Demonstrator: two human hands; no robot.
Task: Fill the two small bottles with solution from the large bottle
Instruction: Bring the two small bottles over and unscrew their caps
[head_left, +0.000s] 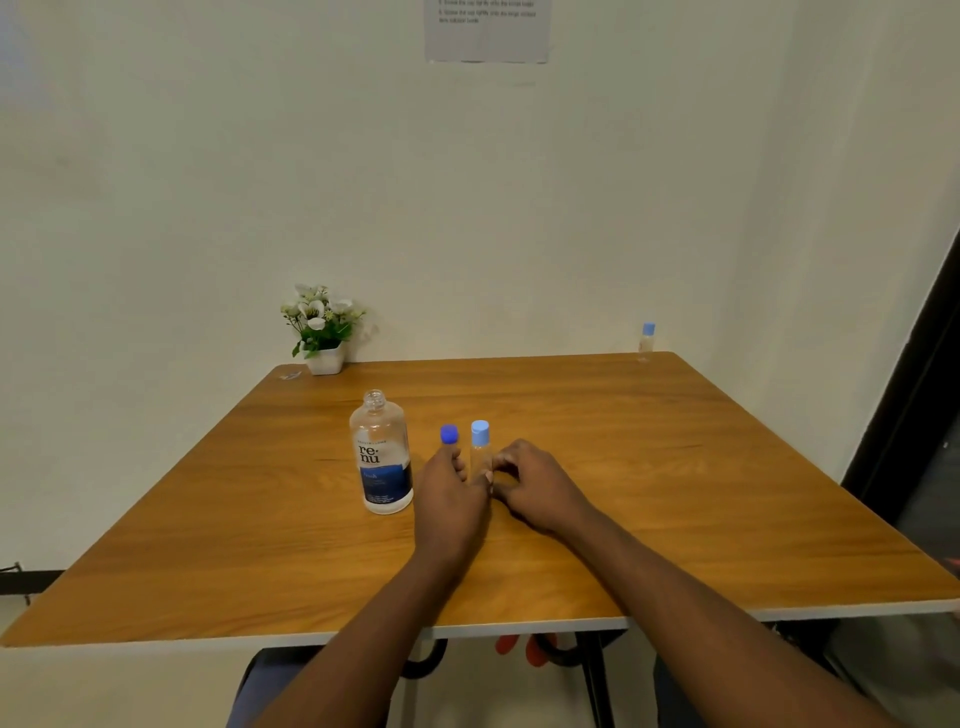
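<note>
The large clear bottle (382, 452) with a blue label stands uncapped on the wooden table (675, 467), left of centre. My left hand (451, 501) lies just right of it and holds a dark blue cap (449, 434) at its fingertips. A small clear bottle (480, 447) with a light blue cap stands upright between my hands. My right hand (532, 488) has its thumb and curled fingers at this bottle's lower part. A second small bottle (647, 340) with a light blue cap stands at the table's far right corner.
A white pot of artificial flowers (322, 332) stands at the far left corner against the wall. A sheet of paper (487, 31) hangs on the wall above. A dark door frame (904, 395) runs along the right side.
</note>
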